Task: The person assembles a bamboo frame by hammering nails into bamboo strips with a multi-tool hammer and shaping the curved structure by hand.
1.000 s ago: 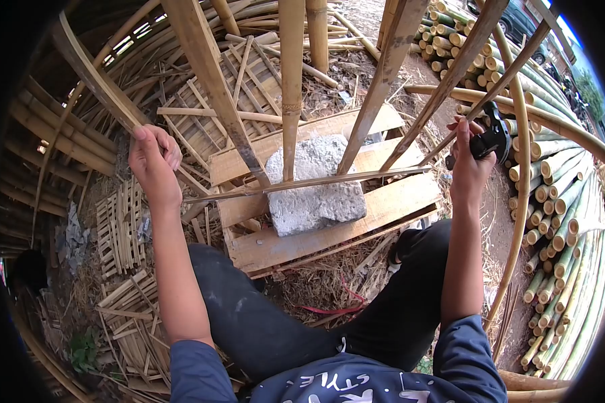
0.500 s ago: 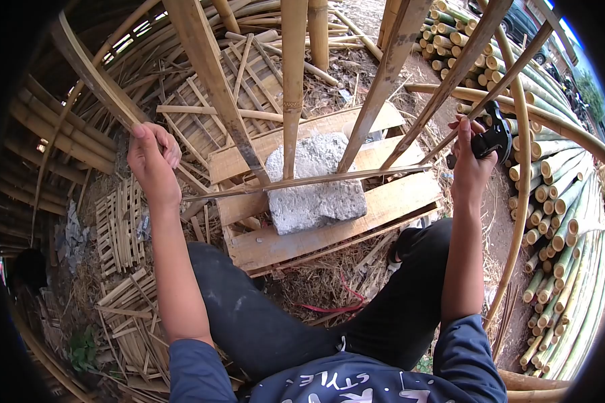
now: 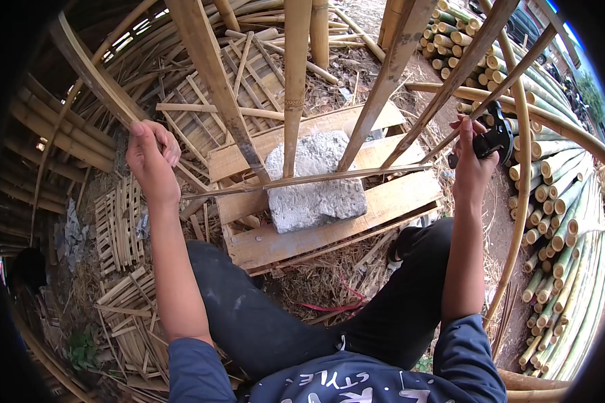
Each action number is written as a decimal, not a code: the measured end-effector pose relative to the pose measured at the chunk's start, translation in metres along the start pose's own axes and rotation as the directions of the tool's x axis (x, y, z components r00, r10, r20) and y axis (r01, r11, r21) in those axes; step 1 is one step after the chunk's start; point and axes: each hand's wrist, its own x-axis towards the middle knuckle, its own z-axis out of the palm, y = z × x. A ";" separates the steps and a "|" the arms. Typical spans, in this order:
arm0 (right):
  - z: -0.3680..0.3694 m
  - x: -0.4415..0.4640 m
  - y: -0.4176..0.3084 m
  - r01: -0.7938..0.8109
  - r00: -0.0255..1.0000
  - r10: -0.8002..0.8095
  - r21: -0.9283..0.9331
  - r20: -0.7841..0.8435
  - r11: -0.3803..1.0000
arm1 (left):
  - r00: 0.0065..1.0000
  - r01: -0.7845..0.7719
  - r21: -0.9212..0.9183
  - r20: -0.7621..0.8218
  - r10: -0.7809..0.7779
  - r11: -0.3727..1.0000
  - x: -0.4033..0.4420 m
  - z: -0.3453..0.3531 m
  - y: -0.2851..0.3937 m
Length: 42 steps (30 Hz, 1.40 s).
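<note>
A frame of bamboo slats stands before me, its uprights meeting a thin crosspiece at the near end. My left hand is closed around the outer left slat. On the other side, my right hand has its fingertips at the outer right slat. A black hand tool with a curved body sits in that same hand; its exact kind is unclear. Beneath the crosspiece lies a rough grey concrete block on wooden boards.
Stacked green bamboo poles line the right side, with a bent bamboo strip in front of them. A slatted bamboo panel lies behind the boards. Bamboo offcuts are piled at left, and a red strip lies between my legs.
Almost nothing differs. The frame's upper slats have shifted very slightly to the right, and both hands keep their places.
</note>
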 end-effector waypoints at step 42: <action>-0.013 -0.005 -0.001 -0.003 1.000 0.003 -0.071 -0.001 0.997 | 0.995 -0.071 0.024 -0.067 0.072 0.997 -0.004 0.003 -0.003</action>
